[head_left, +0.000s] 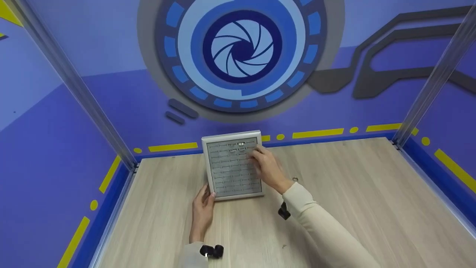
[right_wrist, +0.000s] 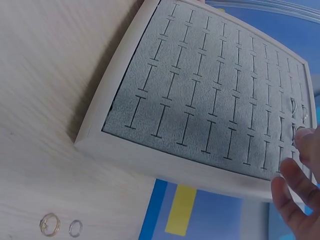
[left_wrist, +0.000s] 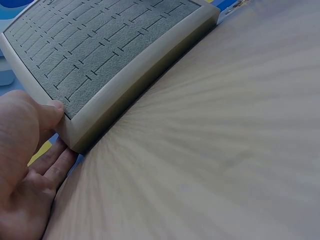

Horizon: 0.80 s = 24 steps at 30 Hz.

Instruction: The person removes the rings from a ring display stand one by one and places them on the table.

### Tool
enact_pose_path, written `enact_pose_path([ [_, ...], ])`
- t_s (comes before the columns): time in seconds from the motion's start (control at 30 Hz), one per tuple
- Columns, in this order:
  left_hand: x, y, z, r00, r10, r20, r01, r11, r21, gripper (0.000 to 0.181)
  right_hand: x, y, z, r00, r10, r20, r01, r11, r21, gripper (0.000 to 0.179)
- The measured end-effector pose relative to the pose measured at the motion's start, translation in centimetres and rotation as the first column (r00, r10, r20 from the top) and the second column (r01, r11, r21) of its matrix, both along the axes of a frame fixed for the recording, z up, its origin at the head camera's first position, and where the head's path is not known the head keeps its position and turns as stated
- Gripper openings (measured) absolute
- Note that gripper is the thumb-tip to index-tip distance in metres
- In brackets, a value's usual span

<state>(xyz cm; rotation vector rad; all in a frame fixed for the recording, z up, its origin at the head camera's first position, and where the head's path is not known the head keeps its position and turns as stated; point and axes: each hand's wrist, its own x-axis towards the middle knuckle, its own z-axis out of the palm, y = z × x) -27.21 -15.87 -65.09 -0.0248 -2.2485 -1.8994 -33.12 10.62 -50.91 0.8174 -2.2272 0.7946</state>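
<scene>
A white-framed ring display tray (head_left: 230, 197) with a grey slotted pad stands tilted on the table. My left hand (head_left: 202, 212) grips its lower left corner. In the left wrist view, the thumb (left_wrist: 56, 109) lies on the frame's front, with fingers behind. Several rings, one a bright ring (head_left: 241, 143), sit in the slots near the tray's top. My right hand (head_left: 269, 167) is at the pad's upper right, a fingertip (right_wrist: 304, 140) touching the pad beside a seated ring; other fingers are spread. Whether it pinches a ring is hidden.
On the wooden table (head_left: 334, 193), a ring (head_left: 295, 179) lies right of the tray. The right wrist view shows a gold-toned ring (right_wrist: 50, 224) beside a smaller silvery ring (right_wrist: 75, 228). A tiny object (head_left: 284, 246) lies nearer the front. A blue patterned wall (head_left: 122, 104) rises behind.
</scene>
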Motion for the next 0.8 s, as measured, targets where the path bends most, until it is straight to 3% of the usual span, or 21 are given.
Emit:
enact_pose_path([
  [0.37,-0.1,0.0,0.1,1.000,0.011,0.012,-0.011,1.000,-0.003,0.057,1.0,3.4,-0.2,0.999,0.021,0.025,-0.020,0.999,-0.040,0.010],
  [0.8,-0.1,0.0,0.0,1.000,0.003,0.001,-0.003,1.000,-0.009,0.058,2.8,8.0,-2.9,0.988,-0.110,0.110,0.111,0.994,0.000,0.014],
])
